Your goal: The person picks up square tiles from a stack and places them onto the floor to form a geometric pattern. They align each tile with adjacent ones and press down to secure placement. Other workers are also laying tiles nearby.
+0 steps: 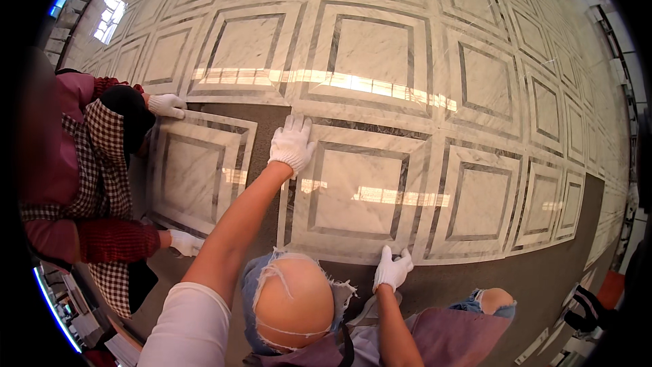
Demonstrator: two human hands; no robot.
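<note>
A square marble tile (360, 194), white with a grey inlaid frame, lies in front of me. My left hand (292, 146), in a white glove, rests flat over its far left corner with fingers stretched out. At the tile's near edge, my white-gloved right hand (392, 268) touches the rim, thumb and a finger apart; its other fingers are partly hidden. To the left, a co-worker's gloved hands (167, 105) are at the edges of a similar tile (190, 170). A dark gap separates the two tiles.
Rows of matching marble panels (373, 54) spread across the far side. More tiles (472, 200) lie to the right of mine. Grey floor covering (468, 285) runs along the near side. The co-worker (68, 149), in a checked apron, crouches at left. An orange object (611, 289) sits far right.
</note>
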